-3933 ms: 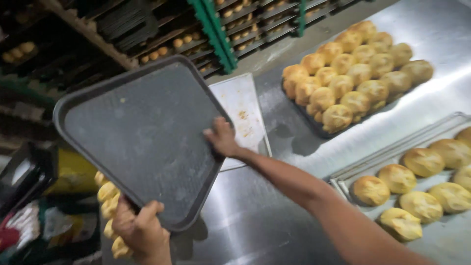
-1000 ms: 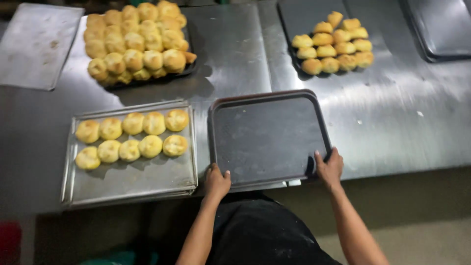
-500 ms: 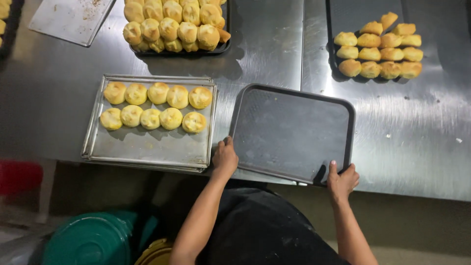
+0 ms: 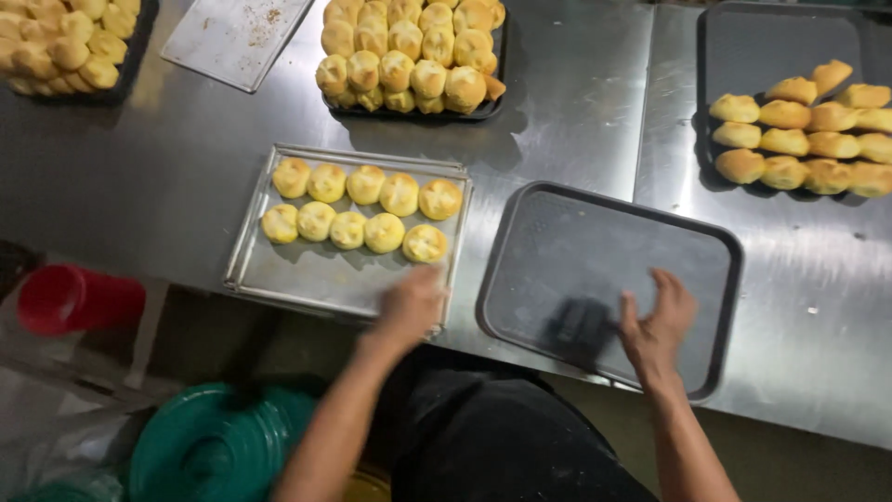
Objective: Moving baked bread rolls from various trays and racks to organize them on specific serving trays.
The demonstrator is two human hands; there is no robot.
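Observation:
An empty dark plastic tray (image 4: 604, 251) lies flat on the steel table (image 4: 576, 102) in front of me. My right hand (image 4: 658, 321) hovers over its near edge with fingers spread, holding nothing. My left hand (image 4: 411, 302), blurred, is over the near right corner of a metal baking pan (image 4: 316, 274). That pan holds two rows of golden bread rolls (image 4: 364, 204). Neither hand grips anything.
A dark tray piled with rolls (image 4: 409, 51) sits at the back centre. Another dark tray with rolls (image 4: 799, 130) is at the right, more rolls (image 4: 65, 37) at the far left, a bare metal sheet (image 4: 237, 33) beside them. Below the table: a red cup (image 4: 65, 297) and green bin (image 4: 218, 446).
Both hands have let go of the dark tray, which now rests flat on the table. My left hand has moved left toward the metal pan; my right hand has lifted over the tray.

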